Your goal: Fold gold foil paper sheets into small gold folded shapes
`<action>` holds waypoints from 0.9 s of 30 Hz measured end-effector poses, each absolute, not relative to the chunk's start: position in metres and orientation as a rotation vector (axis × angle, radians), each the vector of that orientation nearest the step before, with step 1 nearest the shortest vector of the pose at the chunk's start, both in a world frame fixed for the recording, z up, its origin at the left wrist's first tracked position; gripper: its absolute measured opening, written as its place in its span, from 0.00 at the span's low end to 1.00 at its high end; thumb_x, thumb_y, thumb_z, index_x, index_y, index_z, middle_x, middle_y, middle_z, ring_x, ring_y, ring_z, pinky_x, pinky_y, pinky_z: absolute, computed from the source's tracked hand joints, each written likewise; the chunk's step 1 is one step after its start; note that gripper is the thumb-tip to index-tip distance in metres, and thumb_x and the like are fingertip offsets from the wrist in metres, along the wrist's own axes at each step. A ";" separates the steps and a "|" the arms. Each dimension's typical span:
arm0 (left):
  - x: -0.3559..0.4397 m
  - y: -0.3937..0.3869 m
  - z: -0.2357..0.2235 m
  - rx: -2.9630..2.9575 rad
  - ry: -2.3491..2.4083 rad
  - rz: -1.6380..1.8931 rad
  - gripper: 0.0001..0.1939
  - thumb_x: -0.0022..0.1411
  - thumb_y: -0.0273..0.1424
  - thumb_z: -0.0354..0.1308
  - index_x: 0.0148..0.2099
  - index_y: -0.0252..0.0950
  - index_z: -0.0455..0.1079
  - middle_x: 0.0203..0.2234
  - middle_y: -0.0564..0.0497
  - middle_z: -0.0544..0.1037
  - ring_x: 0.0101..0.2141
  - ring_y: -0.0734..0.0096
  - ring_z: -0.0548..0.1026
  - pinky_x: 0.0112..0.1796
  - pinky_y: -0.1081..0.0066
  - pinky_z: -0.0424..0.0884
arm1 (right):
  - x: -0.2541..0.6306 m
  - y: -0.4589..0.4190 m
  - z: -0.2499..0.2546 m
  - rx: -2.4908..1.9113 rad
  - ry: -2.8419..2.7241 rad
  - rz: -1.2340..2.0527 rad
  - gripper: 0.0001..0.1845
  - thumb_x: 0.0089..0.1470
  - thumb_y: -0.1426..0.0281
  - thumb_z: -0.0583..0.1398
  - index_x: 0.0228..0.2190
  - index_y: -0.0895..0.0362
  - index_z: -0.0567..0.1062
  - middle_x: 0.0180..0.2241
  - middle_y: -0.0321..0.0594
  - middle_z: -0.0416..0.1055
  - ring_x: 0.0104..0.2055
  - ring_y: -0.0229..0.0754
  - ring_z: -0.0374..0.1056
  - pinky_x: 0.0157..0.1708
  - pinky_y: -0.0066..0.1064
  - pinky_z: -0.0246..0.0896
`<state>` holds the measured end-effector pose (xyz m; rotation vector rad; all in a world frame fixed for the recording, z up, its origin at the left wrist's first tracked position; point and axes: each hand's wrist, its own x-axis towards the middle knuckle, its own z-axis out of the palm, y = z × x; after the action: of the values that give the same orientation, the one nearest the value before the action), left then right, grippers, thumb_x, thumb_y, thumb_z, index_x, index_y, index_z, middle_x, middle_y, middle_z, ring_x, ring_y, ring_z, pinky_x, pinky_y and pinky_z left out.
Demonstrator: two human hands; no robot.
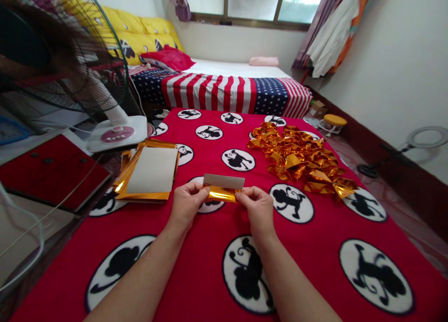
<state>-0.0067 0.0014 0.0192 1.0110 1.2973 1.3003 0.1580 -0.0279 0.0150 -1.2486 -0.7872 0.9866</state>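
My left hand (pixel 188 201) and my right hand (pixel 257 206) both pinch a small gold foil sheet (pixel 223 187), one at each end, just above the red blanket (pixel 196 256). The sheet is partly folded, its white back showing along the top and the shiny gold side below. A stack of flat gold foil sheets (pixel 150 176), white side up, lies to the left of my left hand. A heap of folded gold foil pieces (pixel 301 156) lies beyond and to the right of my right hand.
A standing fan (pixel 117 128) with its white base is at the far left, beside a red flat box (pixel 49 170). A bed with a stars-and-stripes cover (pixel 224 91) is beyond. A yellow stool (pixel 334 121) and ring light (pixel 427 137) stand on the right.
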 end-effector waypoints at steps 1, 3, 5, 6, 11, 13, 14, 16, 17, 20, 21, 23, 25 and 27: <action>-0.007 0.001 0.020 1.015 1.300 1.303 0.12 0.41 0.34 0.66 0.19 0.32 0.69 0.13 0.56 0.70 0.16 0.82 0.63 0.19 0.80 0.57 | 0.158 -0.028 0.015 -1.250 -0.787 0.986 0.10 0.37 0.71 0.67 0.15 0.58 0.71 0.25 0.38 0.75 0.27 0.38 0.67 0.29 0.28 0.61; -0.006 0.000 0.021 1.019 1.298 1.306 0.12 0.42 0.34 0.66 0.19 0.32 0.69 0.13 0.56 0.70 0.16 0.82 0.63 0.19 0.80 0.56 | 0.158 -0.028 0.015 -1.251 -0.789 0.986 0.10 0.37 0.70 0.67 0.16 0.58 0.71 0.25 0.38 0.75 0.28 0.38 0.67 0.29 0.28 0.61; -0.006 0.000 0.021 1.014 1.290 1.311 0.12 0.42 0.33 0.66 0.19 0.32 0.69 0.12 0.56 0.70 0.16 0.82 0.63 0.19 0.80 0.56 | 0.158 -0.028 0.015 -1.252 -0.792 0.986 0.10 0.38 0.71 0.67 0.16 0.58 0.71 0.25 0.38 0.75 0.28 0.39 0.67 0.29 0.28 0.61; -0.006 0.000 0.020 1.011 1.284 1.314 0.12 0.42 0.33 0.66 0.19 0.32 0.69 0.13 0.56 0.70 0.16 0.81 0.63 0.19 0.80 0.57 | 0.158 -0.028 0.015 -1.252 -0.795 0.984 0.10 0.38 0.71 0.67 0.15 0.58 0.70 0.25 0.38 0.75 0.28 0.38 0.67 0.29 0.28 0.61; -0.006 0.001 0.016 0.996 1.259 1.324 0.12 0.42 0.33 0.68 0.21 0.32 0.70 0.14 0.56 0.71 0.16 0.81 0.65 0.20 0.80 0.59 | 0.158 -0.029 0.017 -1.247 -0.794 0.979 0.10 0.38 0.71 0.67 0.15 0.58 0.70 0.24 0.37 0.75 0.28 0.38 0.67 0.30 0.29 0.61; -0.006 0.002 0.015 0.994 1.255 1.315 0.12 0.42 0.34 0.68 0.21 0.31 0.70 0.14 0.56 0.72 0.17 0.80 0.66 0.20 0.80 0.59 | 0.158 -0.029 0.018 -1.244 -0.792 0.983 0.10 0.37 0.72 0.67 0.15 0.58 0.70 0.24 0.37 0.75 0.28 0.38 0.68 0.31 0.28 0.61; -0.006 0.002 0.015 0.995 1.250 1.311 0.12 0.42 0.34 0.68 0.22 0.31 0.70 0.15 0.56 0.72 0.17 0.80 0.66 0.20 0.80 0.59 | 0.158 -0.029 0.019 -1.244 -0.792 0.982 0.10 0.37 0.72 0.67 0.15 0.58 0.70 0.24 0.37 0.75 0.28 0.38 0.68 0.31 0.29 0.61; -0.005 0.002 0.015 0.985 1.235 1.319 0.13 0.42 0.33 0.68 0.23 0.32 0.68 0.15 0.56 0.73 0.17 0.80 0.67 0.20 0.80 0.61 | 0.158 -0.029 0.019 -1.247 -0.795 0.977 0.10 0.37 0.71 0.67 0.15 0.58 0.70 0.24 0.37 0.75 0.28 0.38 0.68 0.31 0.29 0.61; -0.005 0.002 0.015 0.974 1.225 1.328 0.13 0.41 0.33 0.69 0.23 0.33 0.67 0.15 0.56 0.73 0.17 0.80 0.68 0.21 0.80 0.62 | 0.158 -0.029 0.019 -1.248 -0.796 0.975 0.10 0.37 0.71 0.67 0.15 0.58 0.70 0.24 0.37 0.75 0.28 0.38 0.68 0.31 0.29 0.61; -0.005 0.002 0.016 0.936 1.179 1.350 0.17 0.39 0.31 0.70 0.26 0.34 0.63 0.17 0.57 0.74 0.19 0.79 0.71 0.22 0.80 0.66 | 0.158 -0.028 0.018 -1.251 -0.796 0.974 0.10 0.37 0.71 0.66 0.15 0.58 0.70 0.24 0.37 0.75 0.28 0.38 0.67 0.31 0.29 0.61; -0.005 0.002 0.016 0.930 1.157 1.347 0.18 0.39 0.30 0.70 0.28 0.35 0.63 0.19 0.57 0.75 0.20 0.78 0.72 0.23 0.80 0.68 | 0.158 -0.028 0.017 -1.253 -0.795 0.974 0.10 0.37 0.71 0.66 0.15 0.58 0.70 0.24 0.37 0.75 0.28 0.38 0.67 0.31 0.29 0.61; -0.006 0.002 0.016 0.925 1.115 1.331 0.20 0.40 0.30 0.70 0.33 0.36 0.64 0.21 0.56 0.77 0.22 0.75 0.75 0.25 0.78 0.71 | 0.159 -0.028 0.017 -1.260 -0.795 0.972 0.10 0.37 0.70 0.67 0.15 0.57 0.70 0.24 0.37 0.75 0.28 0.38 0.68 0.31 0.29 0.61; -0.006 0.002 0.018 0.919 1.089 1.315 0.23 0.40 0.31 0.70 0.38 0.37 0.63 0.23 0.56 0.78 0.23 0.72 0.77 0.26 0.76 0.73 | 0.159 -0.028 0.017 -1.266 -0.795 0.970 0.10 0.37 0.70 0.67 0.15 0.57 0.70 0.24 0.37 0.75 0.27 0.38 0.67 0.31 0.29 0.62; -0.006 0.002 0.019 0.911 1.079 1.307 0.26 0.41 0.31 0.71 0.40 0.38 0.62 0.23 0.56 0.79 0.24 0.70 0.78 0.26 0.74 0.75 | 0.159 -0.028 0.017 -1.263 -0.791 0.971 0.10 0.37 0.70 0.67 0.15 0.57 0.70 0.24 0.37 0.75 0.27 0.38 0.67 0.30 0.29 0.62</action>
<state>-0.0061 0.0019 0.0191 0.9109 1.0791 1.3075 0.1591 -0.0282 0.0170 -1.2633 -0.7911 0.9712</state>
